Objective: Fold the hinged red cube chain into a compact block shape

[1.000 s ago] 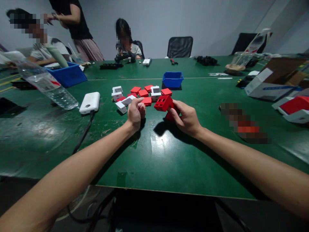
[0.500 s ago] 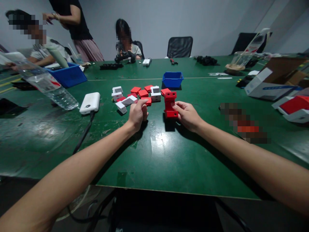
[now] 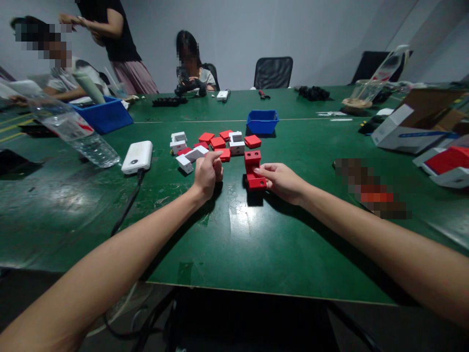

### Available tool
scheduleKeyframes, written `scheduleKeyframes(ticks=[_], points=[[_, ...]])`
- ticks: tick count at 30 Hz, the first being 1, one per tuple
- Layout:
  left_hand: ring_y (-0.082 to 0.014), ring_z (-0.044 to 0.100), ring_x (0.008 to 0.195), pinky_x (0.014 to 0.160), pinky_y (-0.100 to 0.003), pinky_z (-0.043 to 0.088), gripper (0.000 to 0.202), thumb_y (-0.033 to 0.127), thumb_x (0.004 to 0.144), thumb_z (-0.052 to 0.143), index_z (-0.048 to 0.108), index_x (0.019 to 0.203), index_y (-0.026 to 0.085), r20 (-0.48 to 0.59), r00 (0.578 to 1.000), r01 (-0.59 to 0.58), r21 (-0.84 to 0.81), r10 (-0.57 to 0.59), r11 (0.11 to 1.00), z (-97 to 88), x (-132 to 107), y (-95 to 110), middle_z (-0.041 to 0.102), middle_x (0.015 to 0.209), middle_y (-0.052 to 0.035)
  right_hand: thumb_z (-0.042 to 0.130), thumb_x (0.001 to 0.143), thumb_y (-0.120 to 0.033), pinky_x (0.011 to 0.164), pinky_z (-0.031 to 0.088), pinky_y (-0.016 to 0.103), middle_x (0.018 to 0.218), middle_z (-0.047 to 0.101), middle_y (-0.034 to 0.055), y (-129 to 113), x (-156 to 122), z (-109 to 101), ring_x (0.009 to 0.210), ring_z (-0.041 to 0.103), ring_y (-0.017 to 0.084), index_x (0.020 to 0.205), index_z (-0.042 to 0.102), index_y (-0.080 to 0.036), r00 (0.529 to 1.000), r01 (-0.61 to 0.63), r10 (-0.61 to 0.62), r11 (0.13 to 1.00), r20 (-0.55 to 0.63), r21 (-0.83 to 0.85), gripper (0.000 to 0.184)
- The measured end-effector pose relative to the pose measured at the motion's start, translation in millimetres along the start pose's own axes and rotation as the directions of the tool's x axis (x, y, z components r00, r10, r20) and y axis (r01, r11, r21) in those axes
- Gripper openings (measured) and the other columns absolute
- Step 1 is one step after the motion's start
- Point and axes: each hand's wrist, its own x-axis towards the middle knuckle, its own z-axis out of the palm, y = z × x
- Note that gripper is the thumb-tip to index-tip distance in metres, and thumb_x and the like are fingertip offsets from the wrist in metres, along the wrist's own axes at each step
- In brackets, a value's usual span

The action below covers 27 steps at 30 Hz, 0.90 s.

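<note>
My right hand (image 3: 283, 181) grips a red assembled block piece (image 3: 253, 169) that stands on the green table (image 3: 234, 234), fingers wrapped round its right side. My left hand (image 3: 207, 173) rests on the table to the left of it as a loose fist, thumb on top; whether anything is inside it is hidden. Just beyond both hands lies a cluster of several red and white small blocks (image 3: 214, 144).
A small blue bin (image 3: 262, 121) sits behind the blocks. A white power bank (image 3: 137, 156) with a cable and a tilted water bottle (image 3: 73, 129) are at left, a larger blue bin (image 3: 104, 115) further back. Boxes (image 3: 414, 127) crowd the right. Other people sit and stand at the far left.
My right hand turned the red piece upright, then brought it down and nearer until it stands on the table. My left fist stayed nearly still.
</note>
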Motion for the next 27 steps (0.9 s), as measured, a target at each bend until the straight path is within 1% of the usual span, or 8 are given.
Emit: scheduleKeyframes(ticks=[4,9,13,17,21,23,25,27], points=[[-0.0049,0.019,0.034,0.037,-0.022,0.015,0.046,0.041,0.070,0.053,0.024,0.040,0.022,-0.010,1.000,0.020,0.014,-0.020,1.000,-1.2,0.3,0.4,0.017,0.039,0.0082,0.070,0.085,-0.018,0.061,0.052,0.023,0.067,0.066,0.0021,-0.1,-0.7,2.3,0.057,0.061,0.010,0.072,0.063,-0.015,0.999,-0.033,0.033,0.999,-0.009,0.005,0.015],[-0.0049,0.018,0.035,0.037,-0.022,0.015,0.048,0.043,0.072,0.052,0.023,0.040,0.022,0.006,0.998,0.064,0.044,-0.064,0.997,1.5,-2.5,2.2,0.016,0.039,0.0078,0.065,0.088,-0.019,0.061,0.049,0.024,0.066,0.064,0.0009,0.7,-3.0,3.7,0.057,0.058,0.010,0.074,0.063,-0.015,1.000,-0.014,0.015,1.000,0.028,-0.023,0.014],[-0.0041,0.017,0.033,0.037,-0.022,0.016,0.048,0.041,0.071,0.054,0.022,0.040,0.022,0.043,0.997,0.065,0.063,-0.068,0.996,5.2,-6.2,2.8,0.017,0.039,0.0083,0.065,0.087,-0.020,0.064,0.048,0.024,0.066,0.063,0.0003,1.6,-4.0,3.7,0.059,0.059,0.011,0.074,0.062,-0.016,0.999,-0.012,0.013,1.000,0.049,-0.013,0.015],[-0.0042,0.020,0.032,0.037,-0.022,0.019,0.046,0.040,0.071,0.055,0.026,0.040,0.022,0.095,0.993,0.057,0.121,-0.068,0.991,6.3,-9.2,0.6,0.020,0.037,0.0083,0.068,0.084,-0.024,0.066,0.050,0.026,0.067,0.065,0.0012,3.0,-2.9,3.0,0.059,0.060,0.012,0.073,0.061,-0.016,0.997,0.018,-0.016,1.000,0.071,-0.024,0.015],[-0.0050,0.023,0.033,0.038,-0.023,0.020,0.046,0.041,0.072,0.056,0.029,0.039,0.022,0.123,0.992,-0.002,0.186,-0.022,0.983,5.5,-10.4,-2.8,0.022,0.036,0.0076,0.067,0.084,-0.020,0.065,0.049,0.025,0.065,0.064,0.0002,2.4,-3.6,4.0,0.058,0.059,0.011,0.071,0.061,-0.016,0.999,0.004,-0.005,1.000,0.046,0.004,0.015],[-0.0051,0.023,0.035,0.040,-0.024,0.019,0.048,0.042,0.072,0.056,0.029,0.039,0.022,0.153,0.988,-0.072,0.267,0.032,0.961,5.0,-10.6,-4.0,0.024,0.037,0.0070,0.065,0.085,-0.017,0.066,0.050,0.025,0.064,0.065,0.0000,1.3,-4.6,5.5,0.057,0.059,0.010,0.071,0.062,-0.016,1.000,-0.008,0.007,1.000,0.031,0.019,0.015],[-0.0050,0.022,0.038,0.043,-0.025,0.018,0.049,0.040,0.074,0.057,0.027,0.039,0.021,0.207,0.973,-0.178,0.397,0.101,0.900,4.7,-10.8,-4.2,0.024,0.039,0.0065,0.065,0.085,-0.016,0.065,0.050,0.025,0.063,0.065,0.0001,0.5,-5.4,7.3,0.056,0.059,0.010,0.070,0.061,-0.016,1.000,-0.010,0.010,1.000,0.020,0.026,0.015],[-0.0054,0.025,0.041,0.045,-0.024,0.018,0.048,0.037,0.075,0.057,0.030,0.041,0.020,0.269,0.953,-0.263,0.517,0.136,0.815,4.5,-10.6,-3.4,0.027,0.041,0.0060,0.067,0.083,-0.016,0.064,0.050,0.025,0.063,0.066,0.0004,0.4,-5.8,8.9,0.054,0.059,0.010,0.069,0.061,-0.017,1.000,0.000,0.000,1.000,0.015,0.025,0.016]])
